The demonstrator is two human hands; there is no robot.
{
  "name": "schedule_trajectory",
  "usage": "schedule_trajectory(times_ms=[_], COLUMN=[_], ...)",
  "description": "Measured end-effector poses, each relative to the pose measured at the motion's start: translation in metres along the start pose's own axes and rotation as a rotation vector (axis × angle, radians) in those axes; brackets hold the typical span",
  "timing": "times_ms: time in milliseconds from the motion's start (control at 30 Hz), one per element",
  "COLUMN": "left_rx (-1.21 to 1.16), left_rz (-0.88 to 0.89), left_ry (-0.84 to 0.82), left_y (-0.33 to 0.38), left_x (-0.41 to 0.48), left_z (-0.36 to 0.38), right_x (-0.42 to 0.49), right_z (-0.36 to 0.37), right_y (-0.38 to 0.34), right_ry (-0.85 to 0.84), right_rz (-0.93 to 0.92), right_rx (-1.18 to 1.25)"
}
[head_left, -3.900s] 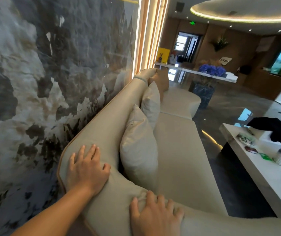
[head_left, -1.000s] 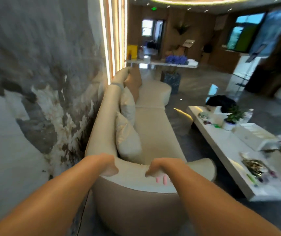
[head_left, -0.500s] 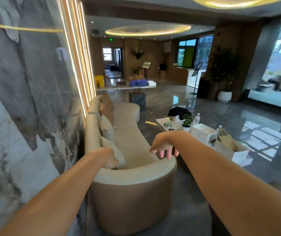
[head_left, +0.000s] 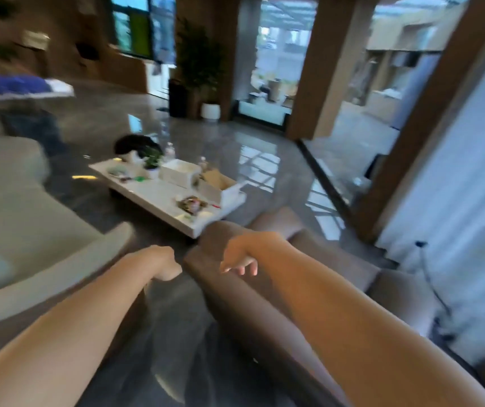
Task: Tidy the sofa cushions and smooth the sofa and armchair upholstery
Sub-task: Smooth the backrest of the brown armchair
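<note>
Neither hand grips anything. The left hand (head_left: 167, 264) hangs bent down at the wrist, over the strip of dark floor (head_left: 173, 324) between the two seats; its fingers are turned away from the camera, so whether they are curled or spread cannot be told. The right hand (head_left: 239, 254) also droops from the wrist, its fingers (head_left: 247, 267) loosely parted and pointing down, held above the brown armchair (head_left: 264, 298) without clearly touching it. Both bare forearms reach forward from the bottom of the view, the left one crossing in front of the sofa's end.

The armchair lies under the right arm, its rounded back running from near the right hand toward the bottom right corner. The pale sofa (head_left: 30, 236) fills the left side, its curved end just left of the left wrist, apart from the armchair with floor between them. The whole view is blurred.

Beyond the hands stands a low white coffee table (head_left: 159, 198), its near corner just beyond the armchair. A small potted plant (head_left: 151, 164), a white box (head_left: 178, 171) and an open cardboard box (head_left: 216, 182) sit along the table's far edge, and a dish of colourful small items (head_left: 192, 204) rests near its front right corner. Farther off, a tall plant (head_left: 200, 63) in a white pot stands beside a brown pillar (head_left: 308, 69).
</note>
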State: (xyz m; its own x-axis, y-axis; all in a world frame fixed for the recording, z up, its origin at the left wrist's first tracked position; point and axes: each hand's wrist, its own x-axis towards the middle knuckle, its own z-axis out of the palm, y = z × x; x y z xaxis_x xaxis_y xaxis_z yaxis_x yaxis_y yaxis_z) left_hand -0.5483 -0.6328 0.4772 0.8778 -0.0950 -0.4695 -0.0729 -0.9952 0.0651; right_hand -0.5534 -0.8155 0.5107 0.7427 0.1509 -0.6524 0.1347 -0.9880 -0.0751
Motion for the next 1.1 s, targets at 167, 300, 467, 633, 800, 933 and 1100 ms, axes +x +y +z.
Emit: schedule_trajectory(times_ms=[167, 300, 467, 633, 800, 933, 1100], left_rx=[0.053, 0.112, 0.044, 0.257, 0.405, 0.469, 0.413], left_rz=[0.203, 0.316, 0.437, 0.579, 0.833, 0.968, 1.01], left_ry=[-0.039, 0.055, 0.13, 0.308, 0.345, 0.313, 0.392], left_y=[0.132, 0.22, 0.294, 0.312, 0.29, 0.275, 0.274], left_x=[0.017, 0.03, 0.062, 0.076, 0.096, 0.102, 0.108], left_z=[-0.011, -0.026, 0.035, 0.155, 0.149, 0.138, 0.161], right_x=[-0.035, -0.056, -0.045, -0.011, 0.003, 0.001, -0.002], right_z=[0.009, 0.008, 0.072, 0.264, 0.279, 0.277, 0.294], right_y=[0.156, 0.258, 0.327, 0.273, 0.273, 0.27, 0.279], right_ry=[0.036, 0.143, 0.653, 0.66, 0.756, 0.767, 0.87], right_rz=[0.188, 0.294, 0.281, 0.356, 0.355, 0.373, 0.333], right_rx=[0.097, 0.181, 0.321, 0.446, 0.364, 0.37, 0.339])
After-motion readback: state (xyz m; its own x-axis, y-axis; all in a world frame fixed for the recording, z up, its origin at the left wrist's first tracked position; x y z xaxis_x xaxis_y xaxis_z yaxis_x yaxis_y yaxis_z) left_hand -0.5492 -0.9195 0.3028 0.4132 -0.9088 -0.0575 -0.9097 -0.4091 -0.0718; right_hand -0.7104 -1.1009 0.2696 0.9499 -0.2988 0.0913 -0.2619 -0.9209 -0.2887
